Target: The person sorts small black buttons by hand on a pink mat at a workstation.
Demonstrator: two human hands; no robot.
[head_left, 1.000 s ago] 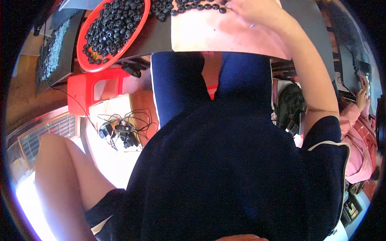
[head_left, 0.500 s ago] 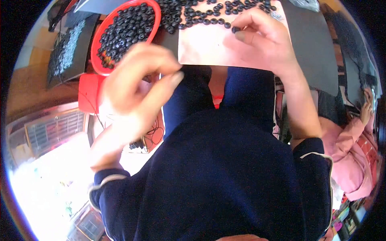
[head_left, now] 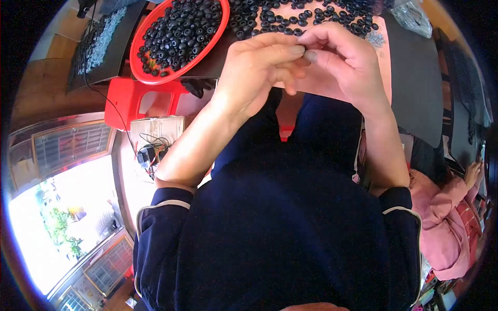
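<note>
left hand (head_left: 254, 72): up over the table edge, fingers curled in, fingertips pinched against the other hand's. Whatever's between them is hidden, can't tell what.
right hand (head_left: 340, 65): same deal, curled and pinching, thumb tip meeting the left fingertips.
black rings (head_left: 301, 15): loose pile on the pink tabletop (head_left: 385, 57), just beyond the hands.
red basket (head_left: 179, 36): full of more rings, off to the left.
red stool (head_left: 140, 101): below the basket.

black rings (head_left: 290, 20) — small, round, loose | scattered on pink board (head_left: 386, 57) — just beyond the fingertips
</note>
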